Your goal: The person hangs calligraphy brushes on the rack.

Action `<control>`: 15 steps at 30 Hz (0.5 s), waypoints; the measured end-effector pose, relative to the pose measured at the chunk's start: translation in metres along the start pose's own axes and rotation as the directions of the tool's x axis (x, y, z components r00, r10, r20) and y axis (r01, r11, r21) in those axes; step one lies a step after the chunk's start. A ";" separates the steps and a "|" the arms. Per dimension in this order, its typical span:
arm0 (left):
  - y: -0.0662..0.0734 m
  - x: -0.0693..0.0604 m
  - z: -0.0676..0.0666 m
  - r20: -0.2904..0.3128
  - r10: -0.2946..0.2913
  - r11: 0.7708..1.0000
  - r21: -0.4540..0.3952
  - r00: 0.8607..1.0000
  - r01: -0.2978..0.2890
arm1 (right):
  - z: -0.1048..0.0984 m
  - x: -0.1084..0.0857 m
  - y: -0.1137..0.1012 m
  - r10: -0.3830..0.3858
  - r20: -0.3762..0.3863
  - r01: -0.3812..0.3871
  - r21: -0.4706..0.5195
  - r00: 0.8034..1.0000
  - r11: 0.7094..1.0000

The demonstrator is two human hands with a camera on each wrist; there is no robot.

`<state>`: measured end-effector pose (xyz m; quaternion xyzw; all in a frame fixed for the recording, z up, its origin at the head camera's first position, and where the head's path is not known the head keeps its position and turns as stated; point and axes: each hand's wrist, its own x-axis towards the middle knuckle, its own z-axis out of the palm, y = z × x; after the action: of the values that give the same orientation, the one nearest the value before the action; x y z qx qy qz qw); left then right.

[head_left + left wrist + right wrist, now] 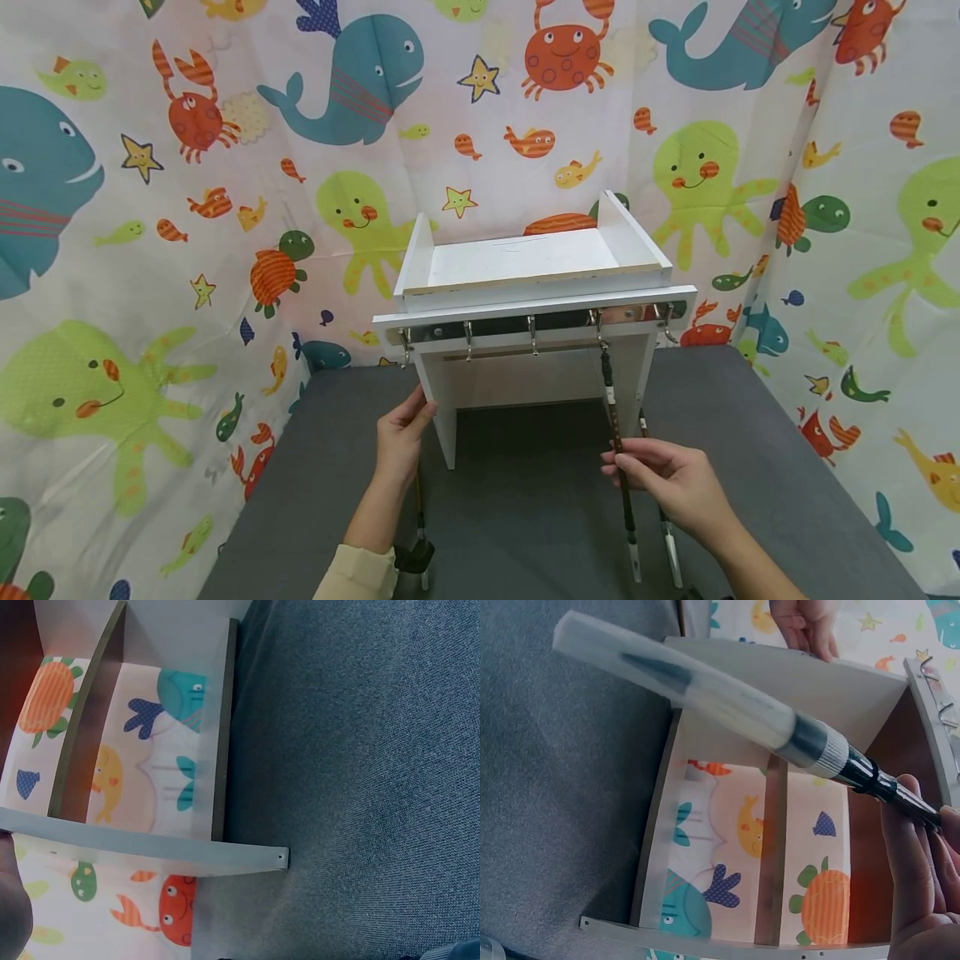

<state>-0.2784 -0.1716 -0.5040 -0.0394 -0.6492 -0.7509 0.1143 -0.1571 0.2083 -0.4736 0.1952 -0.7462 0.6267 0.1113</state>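
A white shelf unit stands on the grey table, with a metal hook strip along its front. From the fourth hook hangs a writing brush, its tip under a clear cap. My right hand pinches the shaft of this brush between thumb and fingers. At the other end, my left hand touches the outer side and front edge of the left side panel. Some of its fingertips are hidden behind that panel.
A second capped brush shows beside the hanging one. Another thin brush-like stick is partly behind my left wrist. A patterned cloth with sea animals surrounds the grey table at the back and sides.
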 end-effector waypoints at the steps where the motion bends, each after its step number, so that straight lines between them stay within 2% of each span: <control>1: 0.000 0.000 0.000 -0.001 -0.002 1.000 -0.001 1.000 0.002 | 0.000 0.000 0.001 0.010 0.001 -0.010 -0.001 1.000 1.000; 5: -0.001 0.000 0.001 -0.003 -0.005 1.000 -0.002 1.000 0.005 | 0.002 0.004 0.007 0.031 -0.001 -0.031 -0.029 1.000 0.999; 15: -0.001 0.001 0.001 -0.013 -0.013 1.000 -0.004 1.000 0.013 | 0.007 0.016 0.027 -0.002 -0.056 -0.010 -0.221 0.998 0.975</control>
<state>-0.2793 -0.1707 -0.5051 -0.0306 -0.6471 -0.7533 0.1136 -0.1827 0.2030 -0.4924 0.1625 -0.8083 0.5452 0.1518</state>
